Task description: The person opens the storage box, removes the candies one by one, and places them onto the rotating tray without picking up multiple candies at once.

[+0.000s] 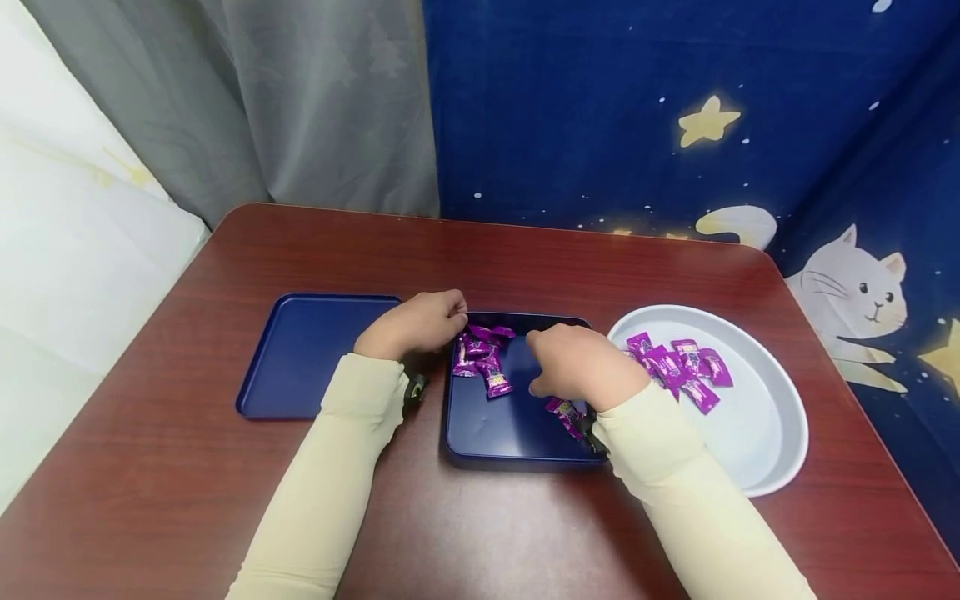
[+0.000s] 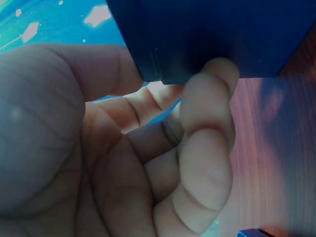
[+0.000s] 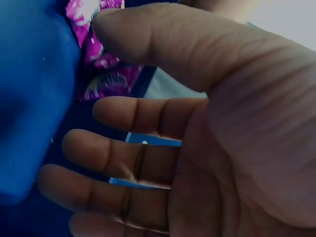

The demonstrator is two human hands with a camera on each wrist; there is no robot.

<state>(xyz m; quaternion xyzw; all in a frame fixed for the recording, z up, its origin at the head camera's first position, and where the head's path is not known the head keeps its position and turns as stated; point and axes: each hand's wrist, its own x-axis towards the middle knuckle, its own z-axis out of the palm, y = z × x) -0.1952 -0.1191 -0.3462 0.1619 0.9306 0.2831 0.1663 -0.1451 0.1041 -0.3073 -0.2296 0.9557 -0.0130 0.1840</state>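
A dark blue rectangular tin sits on the table, with several purple wrapped candies clustered in its far left corner. One more candy lies toward its near right, partly covered by my right wrist. My left hand grips the tin at its left far corner; the left wrist view has the thumb and curled fingers against the tin's wall. Over the inside of the tin is my right hand, its fingers loosely spread and holding nothing. Candies show beyond its thumb in the right wrist view.
On the right stands a white oval tray holding several more purple candies, partly behind my right forearm. A flat blue lid lies left of the tin. Curtains hang behind the table's far edge.
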